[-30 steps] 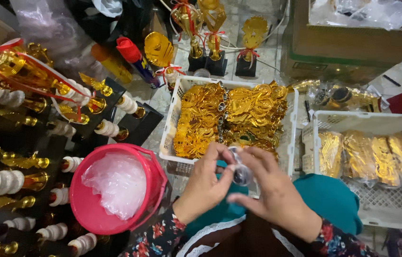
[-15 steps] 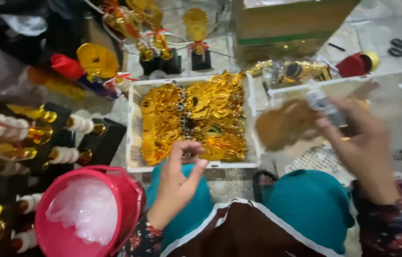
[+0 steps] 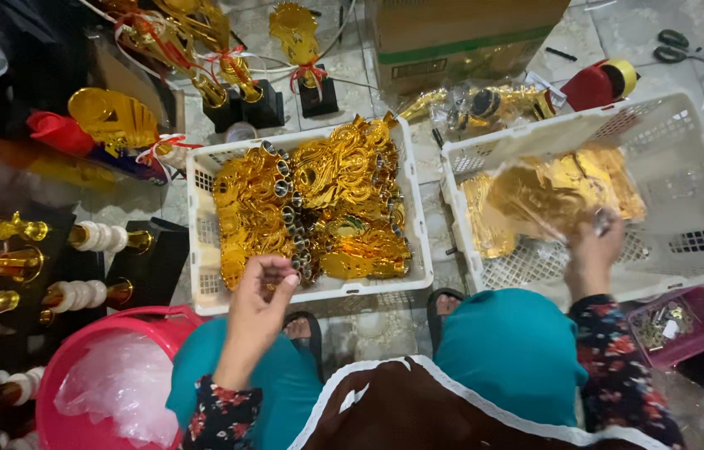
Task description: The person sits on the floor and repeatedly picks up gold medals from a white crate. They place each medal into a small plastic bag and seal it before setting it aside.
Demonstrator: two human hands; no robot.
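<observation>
While the left hand (image 3: 264, 287) hovers loosely curled and empty at the near edge of the middle basket (image 3: 202, 242) of loose gold pieces (image 3: 310, 208), the right hand (image 3: 594, 246) pinches a small silvery part (image 3: 601, 220) over the bagged gold pieces (image 3: 552, 196) in the basket (image 3: 685, 167) to its right; both baskets look well stocked.

We had little open floor (image 3: 431, 200) to work with: only a narrow strip of tile ran between the left white basket (image 3: 202, 242) and the right white basket (image 3: 702, 208). The left basket was heaped to its rim with gold trophy parts (image 3: 319, 208), leaving no gap inside. The right basket had bare mesh on its far side, while bagged gold pieces (image 3: 552, 196) filled the near half under our right hand (image 3: 592, 246). Our left hand (image 3: 262, 292) hovered at the left basket's front wall. The pink bucket (image 3: 77, 367) and rows of trophy stems (image 3: 94, 237) blocked the left; a cardboard box (image 3: 460, 33) and standing trophies (image 3: 302, 58) closed the far side.
</observation>
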